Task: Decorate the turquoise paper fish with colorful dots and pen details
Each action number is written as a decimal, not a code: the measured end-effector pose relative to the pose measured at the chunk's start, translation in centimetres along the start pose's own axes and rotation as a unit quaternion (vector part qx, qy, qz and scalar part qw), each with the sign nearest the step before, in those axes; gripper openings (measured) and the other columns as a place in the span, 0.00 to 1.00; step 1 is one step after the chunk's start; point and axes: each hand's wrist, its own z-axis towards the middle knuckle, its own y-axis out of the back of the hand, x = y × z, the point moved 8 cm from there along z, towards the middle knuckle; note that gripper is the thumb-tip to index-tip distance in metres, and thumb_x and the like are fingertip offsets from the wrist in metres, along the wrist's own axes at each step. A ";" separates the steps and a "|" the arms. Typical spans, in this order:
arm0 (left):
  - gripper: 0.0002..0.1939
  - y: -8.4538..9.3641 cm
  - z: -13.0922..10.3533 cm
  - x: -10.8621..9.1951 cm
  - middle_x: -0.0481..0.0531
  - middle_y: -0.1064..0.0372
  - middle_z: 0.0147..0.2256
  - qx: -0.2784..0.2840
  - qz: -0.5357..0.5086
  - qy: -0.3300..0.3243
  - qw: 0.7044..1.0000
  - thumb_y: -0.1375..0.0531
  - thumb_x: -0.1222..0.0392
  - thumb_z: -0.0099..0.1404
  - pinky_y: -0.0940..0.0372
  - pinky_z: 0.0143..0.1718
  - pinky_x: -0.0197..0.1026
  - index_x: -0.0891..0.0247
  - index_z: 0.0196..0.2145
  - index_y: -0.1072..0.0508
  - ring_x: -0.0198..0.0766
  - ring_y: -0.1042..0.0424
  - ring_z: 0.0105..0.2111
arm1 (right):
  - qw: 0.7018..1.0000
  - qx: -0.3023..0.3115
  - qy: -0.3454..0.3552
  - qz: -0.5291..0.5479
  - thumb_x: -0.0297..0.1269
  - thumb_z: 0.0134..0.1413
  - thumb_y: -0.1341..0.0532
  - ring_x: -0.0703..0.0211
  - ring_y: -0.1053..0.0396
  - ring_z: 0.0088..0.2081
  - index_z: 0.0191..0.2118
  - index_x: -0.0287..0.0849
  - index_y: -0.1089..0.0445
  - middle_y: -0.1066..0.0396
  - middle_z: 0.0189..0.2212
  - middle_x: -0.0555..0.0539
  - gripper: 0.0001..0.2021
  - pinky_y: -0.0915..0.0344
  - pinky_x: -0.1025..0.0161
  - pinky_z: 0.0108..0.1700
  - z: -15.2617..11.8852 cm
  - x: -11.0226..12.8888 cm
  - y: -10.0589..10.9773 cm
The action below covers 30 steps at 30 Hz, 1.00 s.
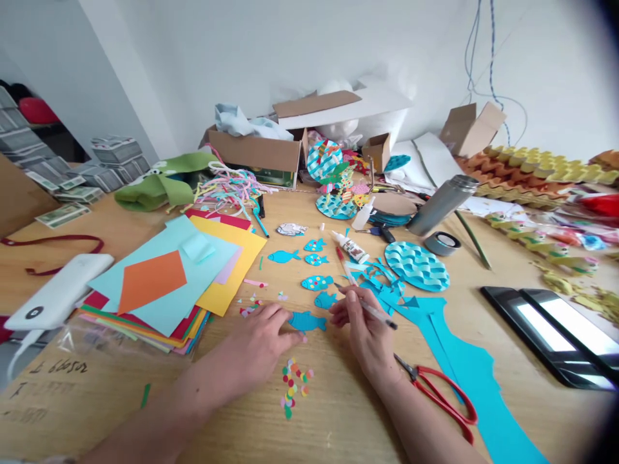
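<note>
My left hand [261, 338] rests on the table, thumb and index finger apart, at the head end of a blue paper fish [308, 321]. My right hand [365, 328] is closed around a pen [380, 316], whose tip points away to the upper left, above the table and apart from the fish. Beyond my hands lie more blue paper fish, a plain one [284, 256] and a dotted one [316, 282] among them. Between my forearms is a scatter of small coloured paper dots [293, 386]. Beside my right wrist lie red-handled scissors [447, 396].
Coloured paper sheets [159, 277] are stacked at left, near a white power bank [60, 290]. Blue paper scrap [464, 361] stretches along the right. A glue bottle [351, 247], a woven blue disc [416, 265], a steel flask [442, 205] and a dark tablet [546, 335] also lie about.
</note>
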 end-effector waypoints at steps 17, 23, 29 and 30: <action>0.21 0.5 0.3 0.7 0.59 0.28 0.45 0.010 0.003 0.039 0.999 0.51 0.76 0.62 0.35 0.55 0.46 0.67 0.50 0.30 0.45 0.32 0.52 | 0.965 0.105 0.131 -0.199 0.42 0.70 0.49 0.57 0.24 0.28 0.44 0.46 0.31 0.24 0.29 0.48 0.12 0.30 0.63 0.31 -0.3 1.1 -1.5; 0.29 0.4 0.3 0.9 0.59 0.31 0.54 -0.003 0.000 0.044 0.999 0.50 0.76 0.61 0.39 0.61 0.48 0.66 0.59 0.37 0.46 0.36 0.59 | 0.952 0.119 0.151 -0.236 0.42 0.70 0.50 0.57 0.25 0.26 0.43 0.45 0.31 0.25 0.25 0.49 0.12 0.31 0.63 0.31 -0.5 1.6 -1.9; 0.33 0.4 0.6 0.9 0.58 0.33 0.57 0.000 -0.008 0.041 0.999 0.50 0.78 0.59 0.40 0.62 0.49 0.66 0.62 0.39 0.46 0.38 0.60 | 0.958 0.112 0.147 -0.218 0.43 0.70 0.50 0.58 0.26 0.24 0.44 0.45 0.31 0.25 0.25 0.49 0.12 0.31 0.65 0.28 -0.9 1.7 -1.9; 0.33 0.4 0.6 0.9 0.58 0.33 0.57 0.002 -0.008 0.041 0.999 0.50 0.78 0.59 0.40 0.62 0.49 0.67 0.62 0.39 0.46 0.38 0.60 | 0.960 0.109 0.151 -0.211 0.42 0.70 0.50 0.58 0.25 0.25 0.44 0.45 0.31 0.25 0.26 0.49 0.12 0.31 0.65 0.28 -0.9 1.8 -1.8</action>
